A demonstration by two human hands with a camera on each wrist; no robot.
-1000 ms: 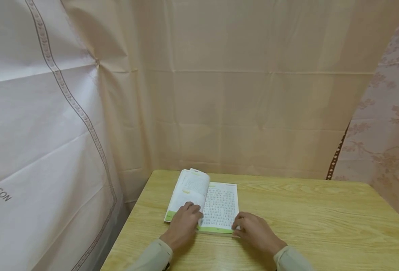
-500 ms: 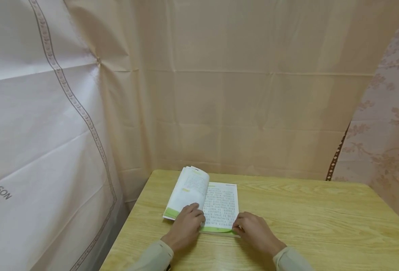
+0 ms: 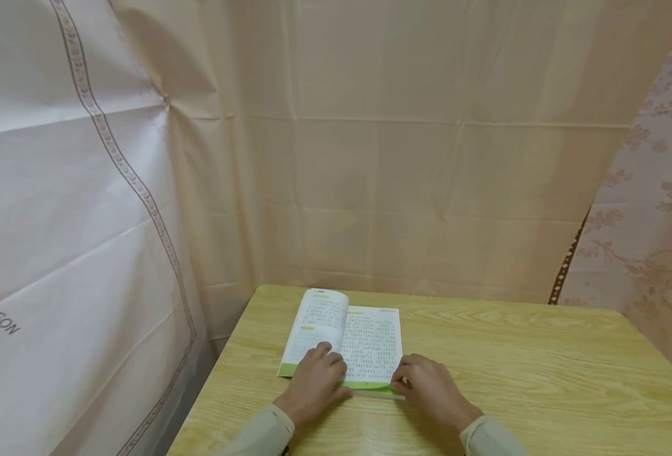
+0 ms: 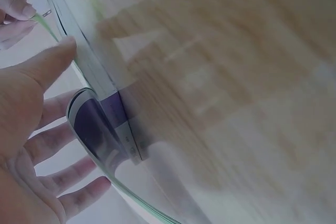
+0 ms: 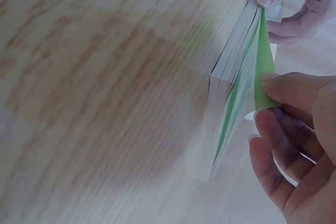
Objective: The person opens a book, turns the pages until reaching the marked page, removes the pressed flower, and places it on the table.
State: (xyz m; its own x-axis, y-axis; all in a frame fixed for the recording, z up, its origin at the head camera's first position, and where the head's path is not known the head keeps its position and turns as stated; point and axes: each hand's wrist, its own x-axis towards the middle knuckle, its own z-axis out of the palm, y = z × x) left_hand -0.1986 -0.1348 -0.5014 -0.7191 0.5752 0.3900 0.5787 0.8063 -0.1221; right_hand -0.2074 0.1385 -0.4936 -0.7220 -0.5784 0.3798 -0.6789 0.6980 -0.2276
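An open book (image 3: 372, 345) with printed pages and green bottom bands lies on the table. Its left-hand pages (image 3: 315, 316) bow up near the spine. My left hand (image 3: 313, 380) rests over the lower part of these pages beside the spine. In the left wrist view its fingers (image 4: 68, 142) are spread behind a curled bunch of leaves, and its thumb lies by the book's bottom edge. At the lower right corner, my right hand (image 3: 429, 386) pinches a page. The right wrist view shows this green page corner (image 5: 266, 92) between thumb and index finger, lifted off the stack beneath.
The wood-grain table (image 3: 518, 367) extends to the right of the book. Behind it hangs a beige cloth (image 3: 404, 177). A white cloth (image 3: 73, 253) with a patterned band is on the left, and a floral cloth (image 3: 649, 209) on the right.
The left-hand pages have settled lower and a different printed page shows there. My left thumb now sticks out past the book's bottom edge. The right hand keeps its pinch at the corner.
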